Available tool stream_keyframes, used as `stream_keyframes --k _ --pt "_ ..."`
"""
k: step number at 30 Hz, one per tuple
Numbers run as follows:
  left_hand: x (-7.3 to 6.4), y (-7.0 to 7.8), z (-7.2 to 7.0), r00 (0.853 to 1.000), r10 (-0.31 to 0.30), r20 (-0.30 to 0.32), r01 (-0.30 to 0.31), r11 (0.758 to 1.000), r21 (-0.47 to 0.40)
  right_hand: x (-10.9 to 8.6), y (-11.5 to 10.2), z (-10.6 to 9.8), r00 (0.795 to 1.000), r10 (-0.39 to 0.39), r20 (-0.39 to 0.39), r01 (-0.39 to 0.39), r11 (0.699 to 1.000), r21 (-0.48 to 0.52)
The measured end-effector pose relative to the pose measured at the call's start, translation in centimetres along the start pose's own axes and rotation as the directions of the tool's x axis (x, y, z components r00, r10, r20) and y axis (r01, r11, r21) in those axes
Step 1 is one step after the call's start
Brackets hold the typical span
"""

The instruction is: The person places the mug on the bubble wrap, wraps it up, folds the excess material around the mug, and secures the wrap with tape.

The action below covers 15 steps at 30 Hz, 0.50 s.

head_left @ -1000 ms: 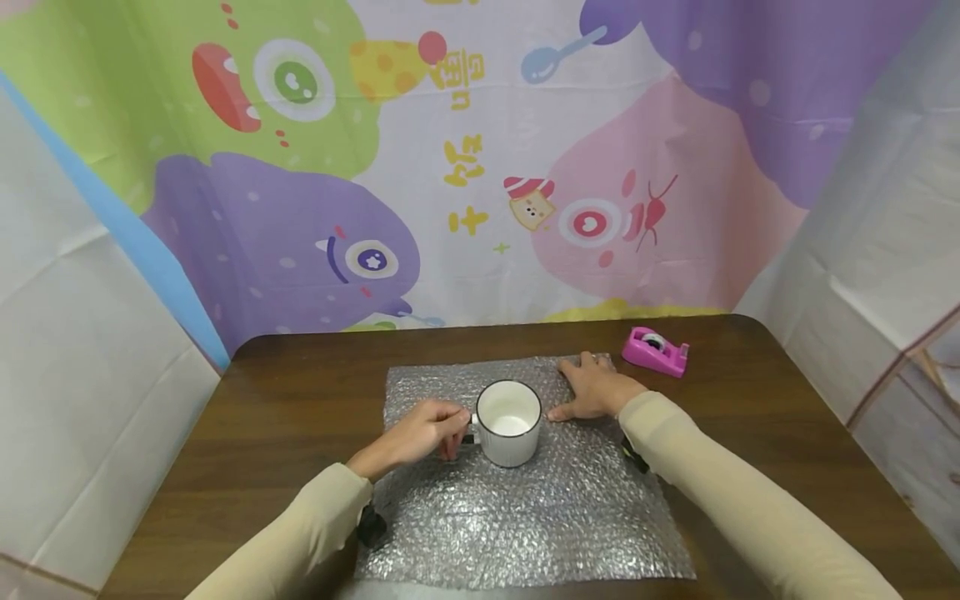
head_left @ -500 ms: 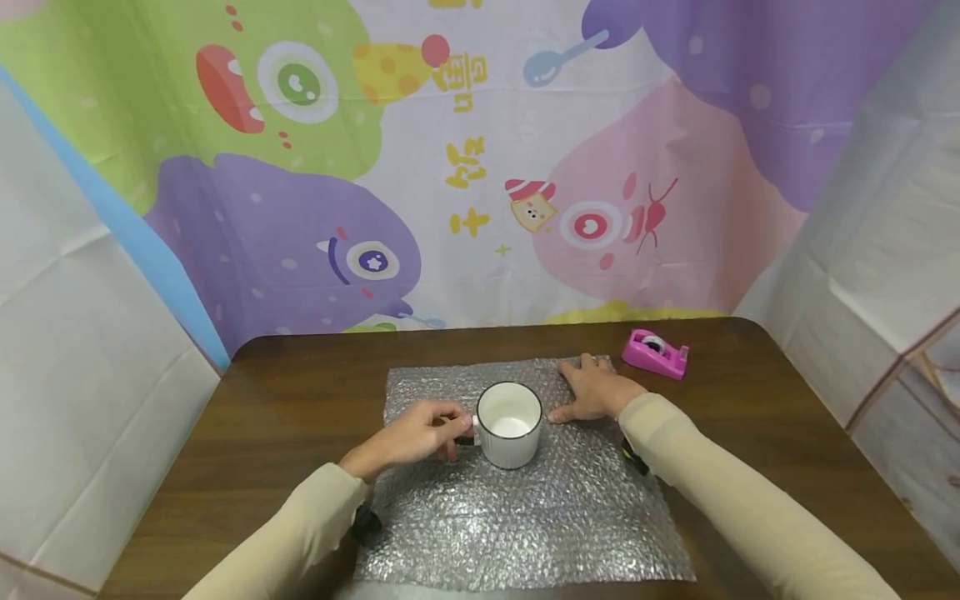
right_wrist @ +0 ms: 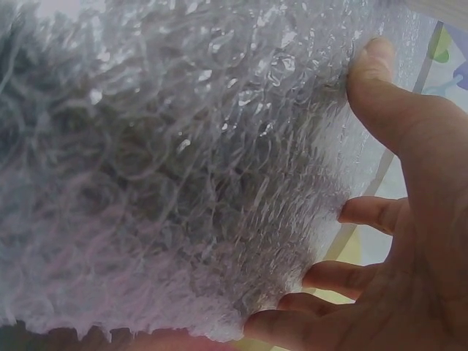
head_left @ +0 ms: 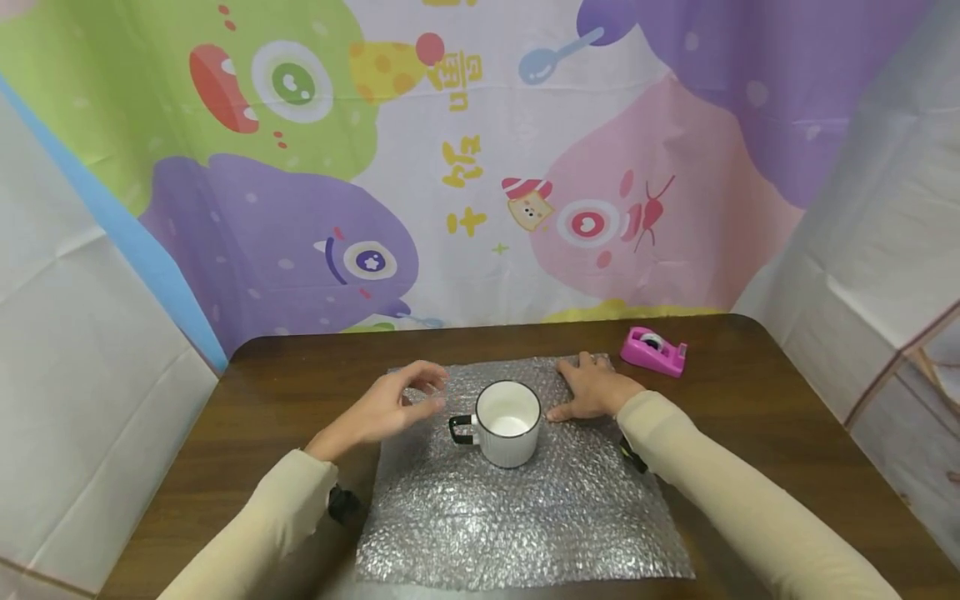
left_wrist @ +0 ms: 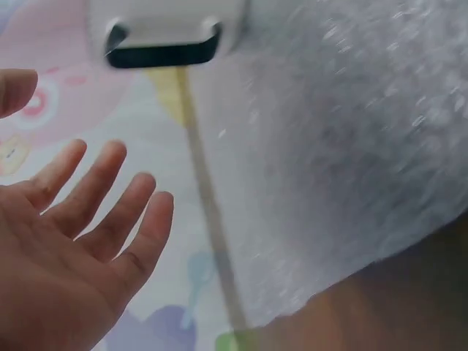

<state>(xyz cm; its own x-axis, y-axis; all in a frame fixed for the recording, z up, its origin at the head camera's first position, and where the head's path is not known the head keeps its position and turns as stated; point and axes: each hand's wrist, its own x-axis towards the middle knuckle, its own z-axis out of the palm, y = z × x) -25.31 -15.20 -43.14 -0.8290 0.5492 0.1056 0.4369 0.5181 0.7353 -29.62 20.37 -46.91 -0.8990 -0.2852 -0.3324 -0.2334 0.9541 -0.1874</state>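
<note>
A white ribbed mug (head_left: 509,423) with a black rim and a black handle (left_wrist: 162,55) stands upright on a sheet of bubble wrap (head_left: 525,517). Its handle points left. My left hand (head_left: 390,408) hovers left of the mug, apart from the handle, holding nothing; its fingers are spread and loosely bent in the left wrist view. With fingers spread, my right hand (head_left: 596,390) rests on the far right corner of the bubble wrap. In the right wrist view, the fingertips (right_wrist: 267,325) touch the sheet near its edge.
A pink tape dispenser (head_left: 654,352) sits at the back right of the brown wooden table (head_left: 300,375), just beyond the bubble wrap. Behind the table hangs a cartoon-printed curtain (head_left: 465,275).
My left hand has let go of the mug's handle and moved left and back from it. The mug and my right hand have stayed in place.
</note>
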Motion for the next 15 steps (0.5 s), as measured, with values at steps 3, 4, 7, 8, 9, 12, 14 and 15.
stream_keyframes --k 3,4,7,8,9,12,14,15 --pt "0.2 0.3 -1.3 0.998 0.006 -0.056 -0.005 1.0 0.017 0.1 0.0 0.0 1.0 0.007 0.0 -0.007 1.0 -0.004" --pt "0.2 0.4 -1.7 0.997 0.007 -0.071 -0.006 1.0 0.014 0.1 0.0 0.0 1.0 0.009 0.001 -0.009 1.0 -0.003" --pt "0.3 0.5 -3.1 0.994 0.004 -0.105 -0.004 1.0 0.003 0.1 0.0 0.0 1.0 0.008 0.004 -0.008 1.0 -0.003" --pt "0.3 0.5 -3.6 0.994 0.004 -0.113 -0.005 1.0 -0.004 0.1 0.0 0.0 1.0 0.006 0.005 -0.006 1.0 -0.003" --pt "0.4 0.5 -4.1 0.993 0.004 -0.119 -0.005 1.0 -0.008 0.1 -0.1 0.0 1.0 0.005 0.006 -0.005 1.0 -0.004" --pt "0.6 0.3 -5.2 0.991 -0.006 -0.132 0.004 1.0 -0.014 0.1 -0.1 0.0 1.0 0.005 0.009 -0.004 1.0 -0.005" --pt "0.9 0.1 -5.8 0.991 -0.029 -0.127 0.025 0.999 -0.031 0.1 -0.1 -0.1 1.0 0.008 0.011 -0.008 1.0 -0.003" --pt "1.0 0.0 -6.1 0.991 -0.046 -0.126 0.042 0.999 -0.032 0.1 -0.1 -0.1 1.0 0.01 0.011 -0.01 1.0 -0.001"
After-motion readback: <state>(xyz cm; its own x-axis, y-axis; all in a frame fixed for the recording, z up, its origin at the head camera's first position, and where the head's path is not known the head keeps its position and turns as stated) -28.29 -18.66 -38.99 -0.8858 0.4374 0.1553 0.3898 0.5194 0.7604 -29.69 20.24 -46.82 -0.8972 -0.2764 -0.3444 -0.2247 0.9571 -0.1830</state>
